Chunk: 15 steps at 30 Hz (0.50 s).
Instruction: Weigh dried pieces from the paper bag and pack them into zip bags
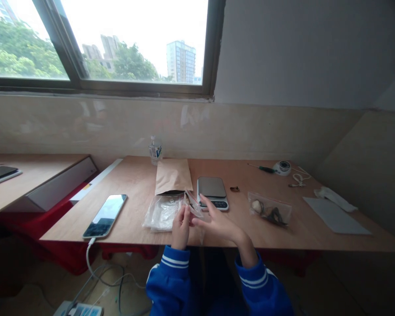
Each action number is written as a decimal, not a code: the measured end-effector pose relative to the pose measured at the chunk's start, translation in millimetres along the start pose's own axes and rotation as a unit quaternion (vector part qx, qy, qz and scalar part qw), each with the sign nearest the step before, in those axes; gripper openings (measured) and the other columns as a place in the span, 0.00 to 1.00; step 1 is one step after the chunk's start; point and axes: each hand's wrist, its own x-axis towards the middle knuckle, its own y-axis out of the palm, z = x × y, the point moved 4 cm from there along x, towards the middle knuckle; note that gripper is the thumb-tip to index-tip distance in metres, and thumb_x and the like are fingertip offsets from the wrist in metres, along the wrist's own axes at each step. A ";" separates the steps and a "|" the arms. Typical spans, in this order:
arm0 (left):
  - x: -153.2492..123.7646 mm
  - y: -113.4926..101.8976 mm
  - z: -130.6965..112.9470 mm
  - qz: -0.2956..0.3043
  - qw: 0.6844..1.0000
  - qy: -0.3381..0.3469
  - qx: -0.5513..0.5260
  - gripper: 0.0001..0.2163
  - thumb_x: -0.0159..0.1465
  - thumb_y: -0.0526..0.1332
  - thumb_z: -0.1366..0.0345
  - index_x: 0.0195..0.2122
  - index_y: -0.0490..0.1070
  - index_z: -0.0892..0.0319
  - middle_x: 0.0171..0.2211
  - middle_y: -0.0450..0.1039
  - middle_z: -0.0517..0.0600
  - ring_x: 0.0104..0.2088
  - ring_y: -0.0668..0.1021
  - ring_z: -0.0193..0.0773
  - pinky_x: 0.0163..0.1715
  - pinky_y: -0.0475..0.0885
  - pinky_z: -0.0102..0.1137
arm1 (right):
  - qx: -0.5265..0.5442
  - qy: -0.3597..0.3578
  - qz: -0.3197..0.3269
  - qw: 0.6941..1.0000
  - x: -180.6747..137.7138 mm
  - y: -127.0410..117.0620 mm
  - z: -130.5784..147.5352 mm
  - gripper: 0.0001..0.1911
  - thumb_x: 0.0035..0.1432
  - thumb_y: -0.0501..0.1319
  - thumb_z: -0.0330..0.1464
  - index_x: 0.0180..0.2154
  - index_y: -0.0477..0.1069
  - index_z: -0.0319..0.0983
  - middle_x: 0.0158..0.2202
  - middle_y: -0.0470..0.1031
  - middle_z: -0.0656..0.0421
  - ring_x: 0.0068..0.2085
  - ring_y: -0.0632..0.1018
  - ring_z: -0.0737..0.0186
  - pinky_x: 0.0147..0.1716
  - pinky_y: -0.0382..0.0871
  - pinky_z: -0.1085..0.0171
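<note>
Pinched in the fingers of my left hand [181, 227] is a small clear zip bag [195, 208] with a red line along its top and something dark brown inside. My right hand [221, 223] is just right of the bag, thumb and forefinger apart; whether it touches the plastic I cannot make out. A pile of clear plastic bags [158, 214] lies beneath and left of my hands. Behind that, a brown paper bag [174, 172] lies with its dark mouth towards me. The digital kitchen scale [211, 187] sits beyond my right hand, its lower left part covered by my fingers.
A small brown curled piece [235, 189] lies right of the scale, near a filled zip bag [270, 209]. A phone [105, 216] with a charging cable is at left. Further back are a bottle [155, 150], a screwdriver [266, 169], a white camera [282, 167] and white paper [335, 216].
</note>
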 end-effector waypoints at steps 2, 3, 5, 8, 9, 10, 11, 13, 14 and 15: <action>-1.5 5.8 1.8 0.019 1.000 0.002 0.004 0.19 0.59 0.57 0.47 0.26 0.67 0.59 0.22 0.65 0.46 0.25 0.70 0.32 0.25 0.67 0.26 | 0.015 0.019 -0.015 1.000 -9.5 1.7 -5.2 0.38 0.50 0.65 0.44 0.61 0.57 0.43 0.58 0.65 0.50 0.57 0.68 0.50 0.55 0.63 0.49; -2.7 9.0 3.1 0.033 0.999 -0.005 0.004 0.19 0.59 0.56 0.47 0.26 0.67 0.59 0.22 0.65 0.46 0.24 0.69 0.32 0.24 0.67 0.26 | 0.027 0.022 -0.030 0.999 -12.1 2.1 -7.3 0.31 0.53 0.64 0.42 0.57 0.63 0.42 0.55 0.69 0.51 0.55 0.70 0.51 0.54 0.64 0.50; -5.2 13.7 5.7 0.060 0.998 -0.025 0.008 0.20 0.59 0.55 0.45 0.27 0.68 0.59 0.23 0.66 0.46 0.23 0.69 0.32 0.22 0.67 0.26 | 0.065 0.026 -0.075 0.995 -13.5 1.2 -12.3 0.19 0.57 0.60 0.40 0.49 0.71 0.40 0.49 0.75 0.52 0.50 0.75 0.53 0.52 0.67 0.52; -6.3 9.7 8.6 0.052 0.997 -0.036 0.038 0.20 0.60 0.53 0.46 0.30 0.69 0.59 0.29 0.71 0.49 0.26 0.72 0.34 0.23 0.68 0.27 | 0.124 0.043 -0.133 0.982 -11.7 -1.6 -22.1 0.15 0.57 0.59 0.37 0.44 0.74 0.38 0.44 0.78 0.52 0.47 0.77 0.53 0.50 0.68 0.53; -5.2 5.0 9.1 0.030 0.998 -0.031 0.052 0.18 0.60 0.54 0.47 0.32 0.69 0.59 0.31 0.72 0.50 0.29 0.74 0.35 0.24 0.69 0.28 | 0.142 0.045 -0.144 0.978 -11.3 -2.7 -24.8 0.15 0.56 0.60 0.37 0.44 0.74 0.38 0.45 0.77 0.52 0.46 0.77 0.53 0.50 0.69 0.53; -3.2 -0.6 9.4 0.001 0.998 -0.023 0.064 0.17 0.60 0.55 0.49 0.34 0.69 0.59 0.34 0.72 0.51 0.31 0.75 0.36 0.27 0.70 0.28 | 0.158 0.044 -0.156 0.974 -11.4 -4.4 -27.0 0.16 0.55 0.61 0.37 0.44 0.74 0.38 0.45 0.77 0.52 0.47 0.77 0.53 0.50 0.68 0.52; -0.5 -6.3 9.3 -0.030 0.997 -0.013 0.075 0.16 0.59 0.57 0.50 0.37 0.69 0.59 0.38 0.72 0.52 0.34 0.75 0.37 0.29 0.71 0.30 | 0.172 0.039 -0.168 0.970 -12.0 -6.5 -28.3 0.17 0.53 0.61 0.36 0.45 0.73 0.38 0.46 0.77 0.52 0.47 0.77 0.53 0.50 0.68 0.52; 6.7 -14.6 8.5 -0.073 0.994 0.007 0.080 0.17 0.58 0.60 0.52 0.42 0.69 0.58 0.44 0.71 0.54 0.40 0.75 0.38 0.37 0.71 0.32 | 0.200 0.027 -0.191 0.961 -15.2 -11.5 -29.2 0.19 0.52 0.62 0.35 0.47 0.71 0.39 0.46 0.77 0.52 0.47 0.77 0.53 0.51 0.68 0.52; 10.9 -15.8 8.1 -0.077 0.994 0.012 0.074 0.18 0.57 0.61 0.53 0.44 0.69 0.58 0.47 0.70 0.55 0.42 0.74 0.39 0.40 0.71 0.33 | 0.212 0.023 -0.198 0.957 -17.3 -13.9 -29.1 0.20 0.52 0.62 0.35 0.48 0.71 0.39 0.45 0.77 0.52 0.46 0.77 0.54 0.50 0.68 0.52; 15.2 -14.8 7.7 -0.067 0.996 0.013 0.063 0.19 0.57 0.61 0.53 0.46 0.69 0.58 0.49 0.70 0.55 0.45 0.74 0.40 0.43 0.70 0.34 | 0.221 0.020 -0.203 0.954 -19.6 -16.3 -28.8 0.19 0.52 0.61 0.34 0.48 0.70 0.39 0.43 0.78 0.53 0.46 0.78 0.55 0.50 0.68 0.52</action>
